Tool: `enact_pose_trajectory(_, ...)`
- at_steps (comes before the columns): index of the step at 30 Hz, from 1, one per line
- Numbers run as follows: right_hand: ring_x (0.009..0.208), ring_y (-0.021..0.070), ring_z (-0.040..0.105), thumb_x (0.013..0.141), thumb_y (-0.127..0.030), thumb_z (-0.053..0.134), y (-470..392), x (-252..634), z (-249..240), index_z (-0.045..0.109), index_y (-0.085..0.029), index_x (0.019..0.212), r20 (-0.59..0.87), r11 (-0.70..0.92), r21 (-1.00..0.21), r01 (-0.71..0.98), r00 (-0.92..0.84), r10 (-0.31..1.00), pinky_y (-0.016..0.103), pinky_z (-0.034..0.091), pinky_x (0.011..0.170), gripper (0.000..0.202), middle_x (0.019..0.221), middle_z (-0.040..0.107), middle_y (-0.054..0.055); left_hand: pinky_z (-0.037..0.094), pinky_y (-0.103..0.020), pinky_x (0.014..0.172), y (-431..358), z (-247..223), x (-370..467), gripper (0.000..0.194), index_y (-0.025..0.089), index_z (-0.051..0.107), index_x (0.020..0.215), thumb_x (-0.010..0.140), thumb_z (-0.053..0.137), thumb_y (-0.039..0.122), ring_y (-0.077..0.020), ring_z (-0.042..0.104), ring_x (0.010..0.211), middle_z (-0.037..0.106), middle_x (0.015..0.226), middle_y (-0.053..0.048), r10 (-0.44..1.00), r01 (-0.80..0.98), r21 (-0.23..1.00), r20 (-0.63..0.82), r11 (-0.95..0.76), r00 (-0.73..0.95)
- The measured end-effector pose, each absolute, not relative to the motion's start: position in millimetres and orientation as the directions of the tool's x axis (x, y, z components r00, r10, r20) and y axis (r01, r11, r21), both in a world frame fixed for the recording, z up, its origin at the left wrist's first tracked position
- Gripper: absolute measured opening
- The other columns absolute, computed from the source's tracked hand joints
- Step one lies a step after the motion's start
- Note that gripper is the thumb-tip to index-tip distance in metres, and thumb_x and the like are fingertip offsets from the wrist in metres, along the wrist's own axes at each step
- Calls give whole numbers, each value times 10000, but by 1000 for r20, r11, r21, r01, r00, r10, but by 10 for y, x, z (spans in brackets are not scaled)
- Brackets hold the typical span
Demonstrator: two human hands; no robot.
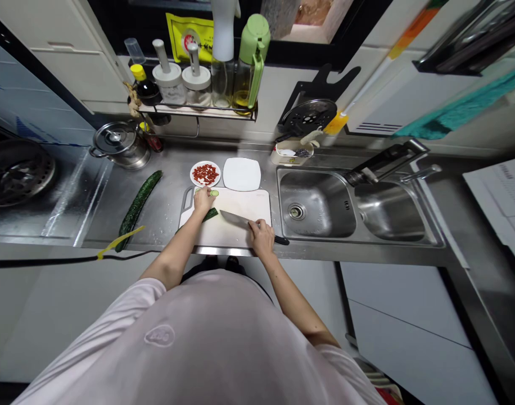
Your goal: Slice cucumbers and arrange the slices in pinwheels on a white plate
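My right hand (261,237) grips a kitchen knife (233,218), its blade pointing left over the white cutting board (236,236) and its black handle end sticking out to the right. At the board's upper left, the fingers of my left hand (203,200) are bent and closed on pale green cucumber slices (214,193), partly hidden by the hand. A dark green cut piece of cucumber (210,214) lies on the board beside my left wrist, partly covered by the forearm. Further left, a long whole cucumber (139,208) rests on the steel counter.
Behind the board stand a round plate of chopped red pieces (205,174) and a white square plate (242,174). A double sink (320,205) is to the right. A lidded steel pot (120,146) stands back left, below a shelf of bottles and jars (198,109).
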State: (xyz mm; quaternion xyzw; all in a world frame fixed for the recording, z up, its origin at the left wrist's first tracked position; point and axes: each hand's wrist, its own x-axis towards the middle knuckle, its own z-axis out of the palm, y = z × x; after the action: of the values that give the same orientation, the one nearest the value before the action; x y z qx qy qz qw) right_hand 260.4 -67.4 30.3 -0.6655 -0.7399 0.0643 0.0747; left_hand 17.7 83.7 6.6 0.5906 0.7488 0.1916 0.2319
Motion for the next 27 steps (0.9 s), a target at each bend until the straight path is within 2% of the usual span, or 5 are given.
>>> enact_pose_trajectory(8,806,163,509,964,-234,407,-618,2570,281,627,-208,1210,19,64,-354,933,-62,998,278,359,752,331,1012,532,73,427,-319,900,343,126,-5,224,194,673,990,810,554,253,-224,603,964,666,960,-77,983,788,595,-25,159,-180)
enact_pose_trajectory(13,811,156,555,984,-287,366,-555,2485,299,637,-174,1196,56,75,-502,861,-54,997,256,421,731,362,1018,543,75,404,-347,943,82,164,-79,215,208,682,979,848,529,283,-239,570,1021,659,1028,-92,993,814,575,26,81,-117)
enact_pose_trajectory(17,847,162,573,998,-319,341,-488,2383,360,631,-173,1176,70,89,-565,820,-60,996,252,432,759,370,1005,561,70,388,-357,954,-25,193,-113,224,204,688,981,866,522,302,-239,555,1023,657,1037,-95,996,819,573,51,29,-71)
enact_pose_trajectory(22,854,172,577,1005,-300,332,-375,2224,477,633,-156,1059,7,109,-512,852,-122,993,248,402,744,337,956,610,72,378,-357,958,-62,221,-120,248,213,699,1005,889,514,330,-234,549,1030,655,1041,-84,999,832,554,53,-32,3)
enact_pose_trajectory(27,832,190,606,1000,-277,348,-295,2048,608,616,-155,1010,-207,88,-393,915,-182,961,254,379,697,294,925,662,95,386,-346,933,-43,194,-105,270,219,714,1008,910,499,349,-215,550,984,657,987,-78,988,807,570,92,-154,123)
